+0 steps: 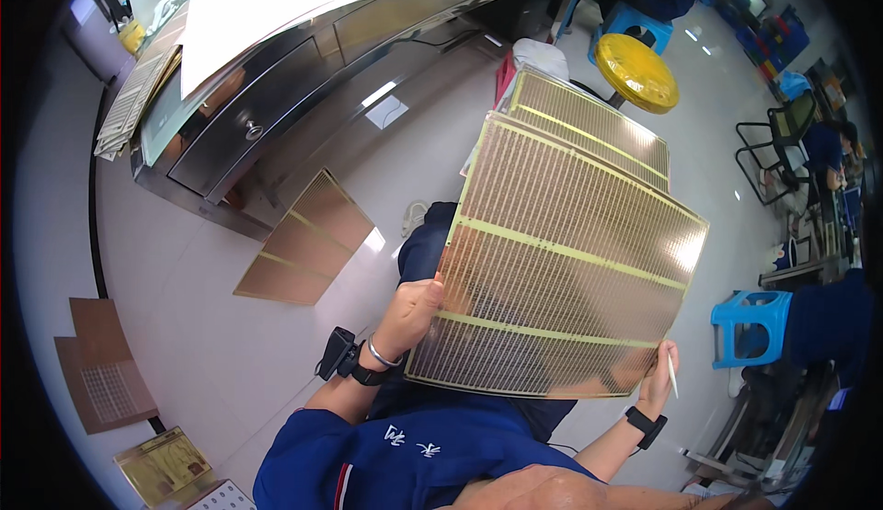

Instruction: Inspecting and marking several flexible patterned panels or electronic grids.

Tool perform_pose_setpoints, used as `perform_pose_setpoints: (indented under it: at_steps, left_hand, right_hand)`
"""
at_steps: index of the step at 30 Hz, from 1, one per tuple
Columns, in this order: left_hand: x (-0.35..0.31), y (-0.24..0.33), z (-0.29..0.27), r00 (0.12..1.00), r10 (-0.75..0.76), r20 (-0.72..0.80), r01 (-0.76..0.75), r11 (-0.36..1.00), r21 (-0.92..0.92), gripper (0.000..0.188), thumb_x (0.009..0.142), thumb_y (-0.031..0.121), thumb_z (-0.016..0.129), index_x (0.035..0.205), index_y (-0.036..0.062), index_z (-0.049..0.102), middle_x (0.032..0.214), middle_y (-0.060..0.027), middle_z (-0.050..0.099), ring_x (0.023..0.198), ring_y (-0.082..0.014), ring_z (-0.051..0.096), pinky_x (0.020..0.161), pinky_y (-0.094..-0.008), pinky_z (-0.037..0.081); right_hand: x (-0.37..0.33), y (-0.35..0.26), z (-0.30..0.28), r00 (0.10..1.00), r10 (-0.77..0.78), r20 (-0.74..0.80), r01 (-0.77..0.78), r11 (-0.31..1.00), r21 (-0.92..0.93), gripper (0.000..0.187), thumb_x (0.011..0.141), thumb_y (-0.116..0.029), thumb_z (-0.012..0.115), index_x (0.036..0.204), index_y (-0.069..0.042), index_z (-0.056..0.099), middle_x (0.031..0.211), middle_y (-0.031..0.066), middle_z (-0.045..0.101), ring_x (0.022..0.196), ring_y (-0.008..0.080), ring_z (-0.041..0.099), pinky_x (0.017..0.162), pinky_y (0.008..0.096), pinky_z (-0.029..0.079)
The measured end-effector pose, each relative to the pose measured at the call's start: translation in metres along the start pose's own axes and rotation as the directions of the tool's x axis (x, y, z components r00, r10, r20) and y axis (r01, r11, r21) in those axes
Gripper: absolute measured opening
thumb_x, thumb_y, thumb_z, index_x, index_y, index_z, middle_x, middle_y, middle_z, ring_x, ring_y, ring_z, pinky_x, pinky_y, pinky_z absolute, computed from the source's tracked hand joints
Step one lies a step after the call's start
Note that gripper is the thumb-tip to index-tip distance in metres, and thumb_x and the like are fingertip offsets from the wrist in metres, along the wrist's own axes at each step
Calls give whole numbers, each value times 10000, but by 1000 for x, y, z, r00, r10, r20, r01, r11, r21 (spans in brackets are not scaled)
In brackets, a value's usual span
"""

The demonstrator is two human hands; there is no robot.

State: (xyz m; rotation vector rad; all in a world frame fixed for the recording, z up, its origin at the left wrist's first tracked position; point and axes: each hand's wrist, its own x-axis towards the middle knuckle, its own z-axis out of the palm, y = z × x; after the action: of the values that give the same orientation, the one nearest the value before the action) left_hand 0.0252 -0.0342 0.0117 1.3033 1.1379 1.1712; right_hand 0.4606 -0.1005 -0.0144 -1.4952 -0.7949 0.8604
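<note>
A large copper-coloured circuit board panel [561,291] with fine rows of slots and yellow-green bands is held up, tilted, over my lap. My left hand [411,317] grips its left edge, thumb on the near face. At the lower right corner my right hand [656,379] pinches the edge and also has a thin white pen-like stick [672,377] between its fingers. Both hands are closed; the fingers behind the panel are partly hidden. Just beyond its far edge stands a similar panel [598,124], partly covered by the held one.
Another copper panel [308,243] stands on the floor at left, near a metal desk [248,124] with drawers and white sheets [276,13]. A yellow-topped stool [636,70] is ahead; a blue plastic stool [750,326] is at right. Other people sit at far right and top.
</note>
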Motion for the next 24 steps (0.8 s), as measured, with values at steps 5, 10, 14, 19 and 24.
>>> perform_pose_setpoints:
  at_steps: [5, 10, 14, 19, 24]
  left_hand:
    - [2, -12, -6, 1000, 22, -3, -22, 1000, 8, 490, 983, 297, 397, 643, -51, 462, 604, -55, 443, 555, -119, 382, 515, -288, 338]
    - [10, -11, -11, 999, 33, -35, -32, 999, 16, 418, 967, 269, 451, 689, -42, 483, 662, -49, 466, 612, -112, 401, 556, -268, 348]
    - [14, -7, -14, 966, 157, -207, -184, 975, -121, 237, 945, 210, 504, 842, -1, 536, 863, -28, 492, 758, -95, 424, 705, -235, 365]
    - [22, 9, -19, 925, 333, -182, -364, 914, -181, 130, 919, 147, 541, 909, 18, 549, 996, -55, 503, 888, -113, 471, 833, -250, 373]
    - [39, -5, -13, 912, 369, -182, -397, 904, -160, 57, 846, 34, 588, 901, 41, 577, 1185, -129, 468, 1097, -191, 481, 963, -309, 367]
  right_hand:
    - [-2, -5, 2, 1000, 14, -19, -13, 999, 36, 175, 949, -184, 472, 826, -63, 500, 812, -14, 490, 773, 77, 448, 721, 225, 373]
    - [2, -18, 3, 999, -40, 34, 40, 999, -10, 227, 946, -221, 483, 1021, -10, 523, 944, 47, 561, 876, 107, 506, 791, 244, 402]
    - [6, -34, 5, 980, -195, 34, 194, 981, 27, 289, 942, -239, 494, 1111, -4, 495, 1027, 77, 575, 951, 135, 525, 848, 269, 410]
    - [17, -60, 8, 892, -450, -33, 452, 891, 53, 273, 946, -213, 490, 1124, -5, 479, 1059, 75, 555, 1007, 170, 518, 901, 306, 399]
    - [67, -34, 3, 941, -317, -121, 338, 846, 412, 378, 963, -350, 398, 1155, -39, 492, 1179, 145, 548, 1140, 225, 506, 973, 349, 410]
